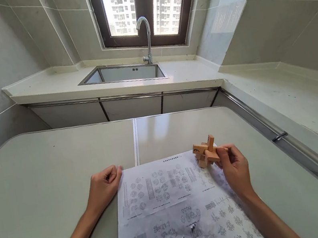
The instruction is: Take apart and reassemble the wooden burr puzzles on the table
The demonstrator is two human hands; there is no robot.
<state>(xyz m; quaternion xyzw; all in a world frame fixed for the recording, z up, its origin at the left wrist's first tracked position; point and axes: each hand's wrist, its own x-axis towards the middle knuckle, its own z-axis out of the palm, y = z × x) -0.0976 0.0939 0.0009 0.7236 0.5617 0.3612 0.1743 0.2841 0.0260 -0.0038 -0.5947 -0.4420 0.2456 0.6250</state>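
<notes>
My right hand [235, 166] grips a wooden interlocking puzzle [203, 153] by one of its bars, thumb on the near side. The puzzle is made of several light-brown bars crossing one another, and a dark number or mark shows on one bar end. It is over the top right corner of a printed instruction sheet [160, 200]. Curled into a loose fist, my left hand [105, 185] rests at the sheet's top left corner, thumb side toward the paper. Nothing shows inside its fingers. Small line diagrams cover the sheet, which has two small tears near the bottom middle.
The sheet lies on a pale folding table [49, 174] with a seam down its middle. Beyond it, a counter [194, 72] holds a sink [127, 72] with a chrome tap [148, 39] below a window. Another counter [301, 95] runs along the right.
</notes>
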